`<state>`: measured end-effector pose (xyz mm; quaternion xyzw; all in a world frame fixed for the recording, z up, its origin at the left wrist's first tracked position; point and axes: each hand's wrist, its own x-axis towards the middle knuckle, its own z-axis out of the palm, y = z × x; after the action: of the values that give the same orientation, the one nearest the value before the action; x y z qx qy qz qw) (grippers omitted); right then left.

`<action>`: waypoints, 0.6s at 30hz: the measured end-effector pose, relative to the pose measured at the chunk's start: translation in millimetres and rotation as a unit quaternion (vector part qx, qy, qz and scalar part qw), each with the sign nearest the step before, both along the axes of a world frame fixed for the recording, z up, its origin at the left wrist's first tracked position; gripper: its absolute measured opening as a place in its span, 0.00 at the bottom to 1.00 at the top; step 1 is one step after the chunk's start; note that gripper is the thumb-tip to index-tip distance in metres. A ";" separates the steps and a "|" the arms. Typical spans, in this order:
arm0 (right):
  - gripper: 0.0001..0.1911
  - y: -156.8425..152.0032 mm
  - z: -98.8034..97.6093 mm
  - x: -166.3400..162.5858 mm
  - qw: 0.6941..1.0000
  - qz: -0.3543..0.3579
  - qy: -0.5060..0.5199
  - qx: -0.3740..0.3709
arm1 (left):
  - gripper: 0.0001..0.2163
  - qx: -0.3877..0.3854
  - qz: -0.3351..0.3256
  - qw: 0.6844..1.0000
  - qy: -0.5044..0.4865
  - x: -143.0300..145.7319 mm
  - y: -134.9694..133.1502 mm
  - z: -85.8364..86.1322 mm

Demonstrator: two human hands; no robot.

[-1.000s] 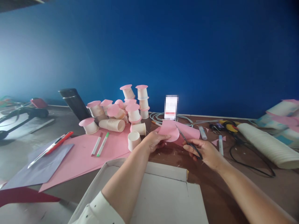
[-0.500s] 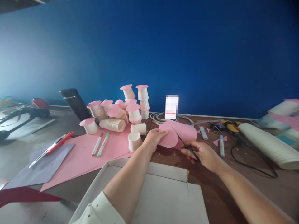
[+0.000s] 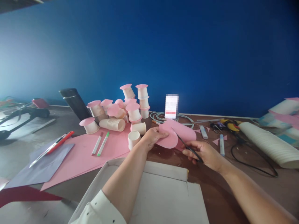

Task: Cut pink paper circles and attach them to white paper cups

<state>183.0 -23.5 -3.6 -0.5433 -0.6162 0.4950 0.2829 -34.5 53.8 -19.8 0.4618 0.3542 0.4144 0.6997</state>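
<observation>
My left hand [image 3: 153, 137] pinches the left side of a sheet of pink paper [image 3: 184, 130], thumb on top. The sheet is curled, with a rounded flap hanging toward me. In my right hand [image 3: 202, 154] is a pair of black-handled scissors [image 3: 190, 148], its fingers wrapped round the handles. The blades point up and left into the paper at the edge of the rounded flap. Just left of my left wrist stands a white paper cup [image 3: 134, 140]. Another cup [image 3: 139, 128] lies on its side behind it.
Paper cups with pink paper discs [image 3: 134, 113] stand grouped and stacked at the back. A utility knife [image 3: 52, 147], markers [image 3: 103, 144] and pink sheets [image 3: 79, 155] lie left. Glue sticks [image 3: 221, 145] and a long cup stack [image 3: 268, 144] lie right. A white cardboard box lid [image 3: 168, 199] is in front.
The rounded flap has shifted slightly and hangs a little more apart from the sheet. My right hand and scissors have moved slightly right. My left hand keeps its hold.
</observation>
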 end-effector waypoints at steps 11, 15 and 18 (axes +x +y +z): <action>0.26 2.1 -8.6 6.3 1.000 0.025 0.005 -0.018 | 0.21 -0.023 -0.021 0.998 0.048 -6.0 1.0 5.5; 0.27 0.6 -3.3 4.2 0.999 0.030 -0.002 -0.028 | 0.20 -0.016 -0.017 0.998 0.061 -5.9 1.6 3.7; 0.31 -0.9 0.7 3.1 0.999 0.032 0.004 -0.037 | 0.20 -0.016 -0.007 0.997 0.071 -5.4 2.0 2.7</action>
<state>186.2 -24.5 -2.9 -0.5313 -0.6134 0.5283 0.2498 -39.9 55.8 -17.1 0.4813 0.4062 0.3703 0.6828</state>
